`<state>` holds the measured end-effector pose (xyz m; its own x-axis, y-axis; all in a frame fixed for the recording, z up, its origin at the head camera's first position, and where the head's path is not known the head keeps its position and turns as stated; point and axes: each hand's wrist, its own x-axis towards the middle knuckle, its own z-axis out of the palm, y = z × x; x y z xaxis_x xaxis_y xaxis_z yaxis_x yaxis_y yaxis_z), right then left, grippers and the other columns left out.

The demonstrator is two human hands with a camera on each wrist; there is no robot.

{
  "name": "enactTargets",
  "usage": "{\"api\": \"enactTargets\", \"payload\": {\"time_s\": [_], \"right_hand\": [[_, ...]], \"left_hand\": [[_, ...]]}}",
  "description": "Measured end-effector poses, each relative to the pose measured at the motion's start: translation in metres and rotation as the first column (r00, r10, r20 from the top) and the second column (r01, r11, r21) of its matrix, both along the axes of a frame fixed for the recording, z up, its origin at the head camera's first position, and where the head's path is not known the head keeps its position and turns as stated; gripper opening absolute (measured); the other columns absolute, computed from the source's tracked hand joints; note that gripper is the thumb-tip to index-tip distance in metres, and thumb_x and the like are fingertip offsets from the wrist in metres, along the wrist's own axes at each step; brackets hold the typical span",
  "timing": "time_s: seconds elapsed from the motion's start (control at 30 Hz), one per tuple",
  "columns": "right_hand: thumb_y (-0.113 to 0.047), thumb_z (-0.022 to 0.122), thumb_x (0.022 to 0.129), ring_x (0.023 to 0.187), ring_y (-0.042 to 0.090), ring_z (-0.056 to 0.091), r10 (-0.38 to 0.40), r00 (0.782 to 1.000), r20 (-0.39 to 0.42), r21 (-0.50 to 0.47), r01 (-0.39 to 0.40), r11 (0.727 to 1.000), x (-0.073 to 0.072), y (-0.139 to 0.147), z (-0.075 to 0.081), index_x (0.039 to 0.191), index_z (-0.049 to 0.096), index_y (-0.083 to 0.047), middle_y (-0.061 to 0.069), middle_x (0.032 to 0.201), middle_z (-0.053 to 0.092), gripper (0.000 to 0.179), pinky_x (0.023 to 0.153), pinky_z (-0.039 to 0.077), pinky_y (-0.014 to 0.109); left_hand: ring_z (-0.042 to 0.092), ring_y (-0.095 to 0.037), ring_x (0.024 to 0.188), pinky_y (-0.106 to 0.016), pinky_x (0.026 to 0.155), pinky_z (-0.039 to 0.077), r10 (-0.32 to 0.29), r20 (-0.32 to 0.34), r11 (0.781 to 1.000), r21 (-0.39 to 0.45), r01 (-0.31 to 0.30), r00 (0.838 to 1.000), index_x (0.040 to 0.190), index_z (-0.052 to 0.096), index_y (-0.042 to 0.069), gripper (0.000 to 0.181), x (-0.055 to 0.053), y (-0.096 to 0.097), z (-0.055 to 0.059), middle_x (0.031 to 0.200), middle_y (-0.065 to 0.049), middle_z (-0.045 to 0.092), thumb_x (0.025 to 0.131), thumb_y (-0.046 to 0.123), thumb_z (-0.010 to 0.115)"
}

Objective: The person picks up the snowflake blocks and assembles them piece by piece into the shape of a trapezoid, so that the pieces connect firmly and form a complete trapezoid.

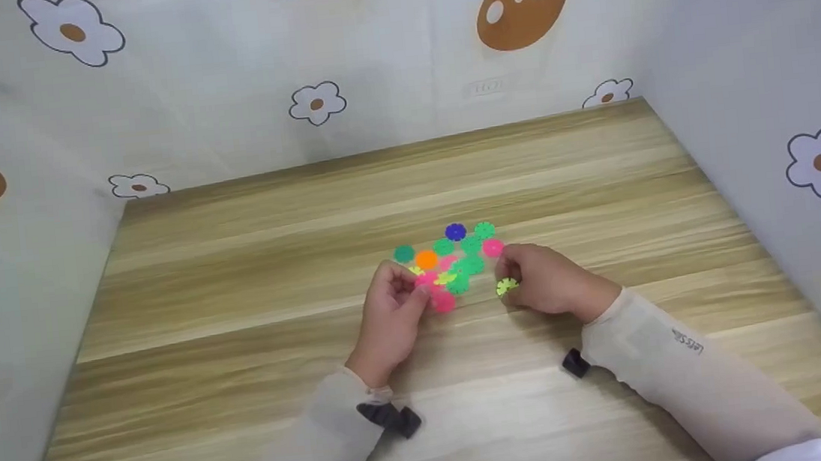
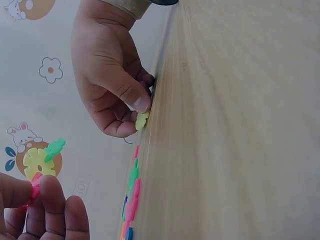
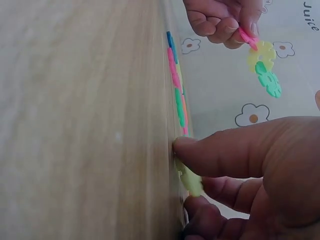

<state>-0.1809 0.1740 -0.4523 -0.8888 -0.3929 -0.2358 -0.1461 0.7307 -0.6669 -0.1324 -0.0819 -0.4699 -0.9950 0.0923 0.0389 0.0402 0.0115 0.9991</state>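
My left hand (image 1: 387, 323) pinches a pink notched plastic disc (image 2: 35, 188) between thumb and fingers. Slotted into that piece is a yellow disc (image 2: 39, 163), and a green disc (image 2: 55, 149) joins on at its far side, so the three form a short chain held above the table. Down at the tabletop, right of the loose pieces, my right hand (image 1: 551, 281) holds another yellow disc (image 1: 506, 287) by its edge with thumb and fingertips. In the right wrist view this yellow disc (image 3: 190, 180) stands tilted on edge, partly covered by the thumb.
Loose flower-shaped discs lie flat between and beyond the hands: a dark blue one (image 1: 455, 232), an orange one (image 1: 426, 260), a pink one (image 1: 493, 247) and several green ones (image 1: 484, 231). They rest on a wood-grain table (image 1: 247, 254), with patterned walls (image 1: 392, 44) at its back and sides.
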Motion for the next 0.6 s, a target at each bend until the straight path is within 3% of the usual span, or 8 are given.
{"api": "enactTargets", "payload": {"time_s": [0.1, 0.2, 0.27, 0.33, 0.43, 0.6], "right_hand": [[0.002, 0.076, 0.085, 0.08, 0.019, 0.051, -0.029, 1.0, -0.001, -0.066, 0.029, 0.997, -0.0006, -0.0013, -0.0015, 0.097, 0.064, -0.009, 0.001, 0.084, 0.059, 0.02, 0.073, 0.044, 0.033], [0.003, 0.073, 0.088, 0.075, 0.017, 0.056, -0.08, 0.997, 0.022, -0.205, 0.082, 0.975, -0.0018, -0.003, -0.0037, 0.099, 0.065, -0.006, 0.002, 0.082, 0.061, 0.016, 0.07, 0.049, 0.03], [0.004, 0.071, 0.09, 0.074, 0.017, 0.06, -0.117, 0.992, 0.054, -0.326, 0.128, 0.936, -0.0024, -0.0044, -0.0051, 0.103, 0.066, -0.002, 0.004, 0.084, 0.062, 0.015, 0.069, 0.055, 0.029], [0.005, 0.069, 0.092, 0.074, 0.018, 0.062, -0.135, 0.986, 0.099, -0.444, 0.165, 0.881, -0.0025, -0.0058, -0.0058, 0.109, 0.066, 0.003, 0.006, 0.086, 0.062, 0.017, 0.069, 0.059, 0.029], [0.008, 0.066, 0.093, 0.074, 0.02, 0.065, -0.134, 0.98, 0.145, -0.556, 0.193, 0.809, -0.0019, -0.0078, -0.0055, 0.116, 0.066, 0.008, 0.008, 0.089, 0.061, 0.022, 0.071, 0.062, 0.032], [0.013, 0.061, 0.091, 0.078, 0.023, 0.068, -0.106, 0.977, 0.188, -0.628, 0.202, 0.752, -0.0013, -0.0096, -0.0044, 0.125, 0.062, 0.012, 0.008, 0.094, 0.061, 0.034, 0.074, 0.062, 0.034]], "left_hand": [[0.058, -0.022, 0.082, -0.03, 0.075, 0.056, -0.002, -0.001, 1.0, 0.002, 0.002, 1.0, 0.108, 0.049, 0.002, 0.013, -0.0005, -0.0002, -0.0013, 0.095, -0.007, 0.056, 0.101, -0.002, 0.059], [0.059, -0.022, 0.082, -0.03, 0.075, 0.056, -0.006, -0.001, 1.0, 0.004, 0.006, 1.0, 0.109, 0.049, 0.002, 0.013, -0.001, -0.0004, -0.0025, 0.095, -0.007, 0.056, 0.102, -0.002, 0.059], [0.061, -0.023, 0.083, -0.03, 0.077, 0.057, -0.01, -0.001, 1.0, 0.009, 0.01, 1.0, 0.109, 0.048, 0.002, 0.013, -0.001, -0.0005, -0.0025, 0.095, -0.007, 0.056, 0.103, -0.002, 0.058], [0.062, -0.024, 0.084, -0.031, 0.079, 0.058, -0.012, 0.002, 1.0, 0.013, 0.012, 1.0, 0.11, 0.048, 0.002, 0.013, -0.0011, -0.0005, -0.002, 0.095, -0.007, 0.056, 0.103, -0.002, 0.058], [0.063, -0.025, 0.085, -0.032, 0.08, 0.059, -0.014, 0.001, 1.0, 0.019, 0.014, 1.0, 0.11, 0.047, 0.002, 0.014, -0.001, -0.0003, -0.0009, 0.095, -0.008, 0.057, 0.103, -0.003, 0.057], [0.062, -0.026, 0.086, -0.033, 0.081, 0.059, -0.017, -0.001, 1.0, 0.023, 0.017, 1.0, 0.111, 0.047, 0.002, 0.015, -0.001, -0.0005, -0.0002, 0.096, -0.009, 0.056, 0.101, -0.005, 0.056]]}}
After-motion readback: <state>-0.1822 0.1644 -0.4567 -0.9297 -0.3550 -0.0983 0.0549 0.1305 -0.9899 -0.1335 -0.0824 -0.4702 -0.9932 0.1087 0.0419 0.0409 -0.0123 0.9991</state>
